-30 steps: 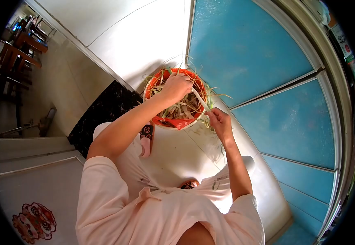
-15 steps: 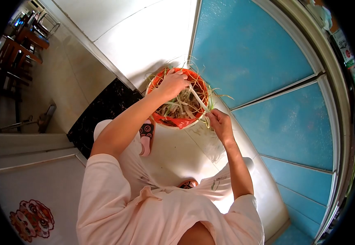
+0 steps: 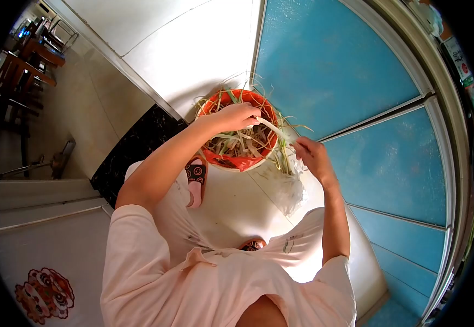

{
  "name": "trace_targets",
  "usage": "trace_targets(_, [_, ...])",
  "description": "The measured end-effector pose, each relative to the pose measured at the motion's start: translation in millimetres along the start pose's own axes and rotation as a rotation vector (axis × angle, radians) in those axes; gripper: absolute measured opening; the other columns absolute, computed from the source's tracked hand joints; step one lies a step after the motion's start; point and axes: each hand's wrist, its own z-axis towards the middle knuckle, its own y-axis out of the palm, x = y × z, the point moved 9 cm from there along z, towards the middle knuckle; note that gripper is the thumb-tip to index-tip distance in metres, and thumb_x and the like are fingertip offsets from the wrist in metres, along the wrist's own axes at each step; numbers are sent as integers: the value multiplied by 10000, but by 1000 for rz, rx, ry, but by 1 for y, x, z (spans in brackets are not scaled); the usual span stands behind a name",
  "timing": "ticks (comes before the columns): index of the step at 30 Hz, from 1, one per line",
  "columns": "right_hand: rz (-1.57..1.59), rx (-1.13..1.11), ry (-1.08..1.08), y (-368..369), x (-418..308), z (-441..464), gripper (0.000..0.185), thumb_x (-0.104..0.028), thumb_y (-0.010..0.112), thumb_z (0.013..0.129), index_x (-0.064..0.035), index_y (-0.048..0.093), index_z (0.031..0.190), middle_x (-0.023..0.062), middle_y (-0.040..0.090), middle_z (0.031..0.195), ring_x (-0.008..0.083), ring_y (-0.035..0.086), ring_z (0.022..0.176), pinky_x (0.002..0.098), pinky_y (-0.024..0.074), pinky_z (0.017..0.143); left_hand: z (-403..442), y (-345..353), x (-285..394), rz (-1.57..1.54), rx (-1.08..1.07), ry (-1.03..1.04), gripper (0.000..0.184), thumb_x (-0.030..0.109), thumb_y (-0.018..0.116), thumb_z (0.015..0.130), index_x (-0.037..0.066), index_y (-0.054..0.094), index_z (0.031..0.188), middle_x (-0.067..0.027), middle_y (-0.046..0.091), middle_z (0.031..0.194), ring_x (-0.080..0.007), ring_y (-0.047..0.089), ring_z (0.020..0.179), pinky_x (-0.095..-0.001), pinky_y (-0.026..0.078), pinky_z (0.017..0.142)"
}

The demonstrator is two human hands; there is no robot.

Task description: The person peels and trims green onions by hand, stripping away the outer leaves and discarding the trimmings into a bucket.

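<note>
A person's two bare hands grasp a pale, slender stalk — the left hand pinching one end above a red-lined bin; the right hand closed around the other end, just outside the rim; leafy scraps lie in the bin; a clear plastic bag rests beside it on the tiled floor — near blue cabinet doors.
</note>
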Motion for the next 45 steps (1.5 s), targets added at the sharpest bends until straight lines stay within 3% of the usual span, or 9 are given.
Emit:
trace_targets(5, [-180,-46,-124,23,-29,30,199,-245,549,875,-64,554,958,156,603,708,343,586,691,421,440,623,3,-1,16,217,163,105,165,209,569,859,45,570,875,-133,577,784,-306,571,785,-424,439,689])
trace_targets(14, [-522,285,-78,51,-14,54,162,-252,567,851,-96,562,894,142,613,703,355,590,656,446,458,590,-1,-12,7,313,296,-186,176,217,585,831,46,626,832,-126,624,721,-322,609,719,-445,479,652])
trace_targets(17, [-408,186,-105,37,-19,51,170,-272,580,842,-103,585,863,141,619,714,345,595,669,442,460,598,-3,-7,6,246,312,7,217,247,550,876,44,622,846,-100,626,724,-272,604,680,-395,473,621])
trace_targets(20, [-410,120,-147,18,-33,52,178,-283,594,835,-109,614,866,138,621,720,336,597,715,437,462,629,6,16,-7,-220,-55,-122,255,287,501,933,42,571,924,-90,593,841,-202,563,807,-357,439,693])
trace_targets(25, [-226,-88,-193,7,-50,60,200,-210,598,846,-15,605,890,157,536,654,240,512,579,347,413,585,4,20,2,-549,-38,-52,304,296,383,989,52,530,883,-26,556,785,-133,527,763,-297,420,704])
trace_targets(26, [-259,-121,-186,5,-45,66,206,-217,592,867,-14,623,867,74,502,595,137,417,541,293,365,527,5,22,1,-610,-42,-87,305,291,375,992,59,523,863,-14,550,765,-122,529,748,-283,419,701])
trace_targets(30, [283,-306,-66,4,-31,84,243,-260,568,911,-47,646,822,-79,439,600,31,291,524,192,236,469,7,4,12,-855,91,-39,315,311,337,1002,75,465,836,12,489,695,-96,508,690,-242,397,654])
trace_targets(40, [504,-346,92,16,-1,83,225,-251,544,920,-54,632,856,-75,404,555,23,315,489,192,240,455,14,4,14,-1114,187,-107,344,332,353,997,64,467,813,11,449,670,-97,490,613,-247,402,607])
trace_targets(45, [267,-271,-18,19,-12,88,200,-209,531,896,-39,595,812,-11,495,596,79,441,545,241,333,490,15,14,3,-842,150,-199,372,344,349,996,44,461,807,-10,472,650,-115,483,549,-284,417,550])
